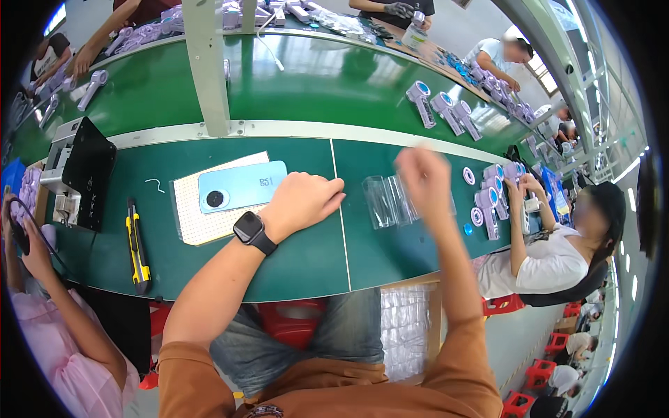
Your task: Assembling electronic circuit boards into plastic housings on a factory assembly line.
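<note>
My left hand point(306, 203), with a black smartwatch point(249, 228) on its wrist, rests on the green bench with its fingers curled together; I see nothing in them. Beside it lies a light blue phone point(237, 184), back up, its lower end partly behind the hand. Under the phone is a sheet of small pale dots point(194, 226). Blurred by motion, my right hand point(424, 174) hovers above and beside clear plastic trays point(390, 202). Its fingers look bent, but whether they hold anything cannot be made out.
A yellow-black box cutter point(137, 247) and a black machine point(80, 174) are to the left. Purple-white handheld fans point(489, 198) stand to the right, near a co-worker point(536, 258). A white metal post point(207, 70) rises behind the bench; a green conveyor point(313, 87) runs beyond.
</note>
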`<action>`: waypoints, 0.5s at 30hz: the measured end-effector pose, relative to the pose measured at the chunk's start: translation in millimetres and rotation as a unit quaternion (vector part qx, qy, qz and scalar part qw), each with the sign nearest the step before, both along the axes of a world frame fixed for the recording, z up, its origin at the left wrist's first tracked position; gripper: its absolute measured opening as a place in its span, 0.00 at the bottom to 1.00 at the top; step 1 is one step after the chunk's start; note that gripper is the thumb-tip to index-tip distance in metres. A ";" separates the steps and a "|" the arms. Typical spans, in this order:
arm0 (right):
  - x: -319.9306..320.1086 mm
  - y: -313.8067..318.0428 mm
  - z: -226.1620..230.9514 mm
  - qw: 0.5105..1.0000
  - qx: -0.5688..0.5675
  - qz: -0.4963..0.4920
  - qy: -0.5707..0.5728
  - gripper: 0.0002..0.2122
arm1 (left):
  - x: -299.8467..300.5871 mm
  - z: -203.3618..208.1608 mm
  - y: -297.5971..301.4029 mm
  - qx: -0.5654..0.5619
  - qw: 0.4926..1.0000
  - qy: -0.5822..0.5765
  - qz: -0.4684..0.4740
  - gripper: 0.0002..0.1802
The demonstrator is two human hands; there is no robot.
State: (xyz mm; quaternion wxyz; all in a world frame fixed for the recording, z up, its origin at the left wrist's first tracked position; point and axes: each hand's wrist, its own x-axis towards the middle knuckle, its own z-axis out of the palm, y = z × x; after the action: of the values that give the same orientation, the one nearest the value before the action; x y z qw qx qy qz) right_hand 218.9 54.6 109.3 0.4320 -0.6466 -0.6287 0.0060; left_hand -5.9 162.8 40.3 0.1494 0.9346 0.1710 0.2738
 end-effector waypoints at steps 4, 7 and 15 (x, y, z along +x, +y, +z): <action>212.8 91.8 -36.4 0.921 -0.004 -0.291 -0.260 0.37 | 10.9 12.9 -1.9 -0.007 0.998 -0.055 -0.014 0.16; 256.2 110.4 -62.0 0.898 -0.171 -0.322 -0.245 0.30 | 0.9 15.1 6.8 -0.008 0.994 -0.096 0.048 0.17; 110.7 54.9 12.5 0.983 -0.133 -0.026 -0.120 0.16 | 0.7 12.9 8.4 -0.496 0.814 -0.302 0.030 0.27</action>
State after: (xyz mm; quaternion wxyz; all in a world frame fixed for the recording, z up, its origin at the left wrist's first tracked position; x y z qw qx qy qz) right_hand 329.6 109.4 121.8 0.2636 -0.7103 -0.6527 0.0011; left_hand -5.2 171.2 53.2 0.6282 0.5991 0.2574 0.4245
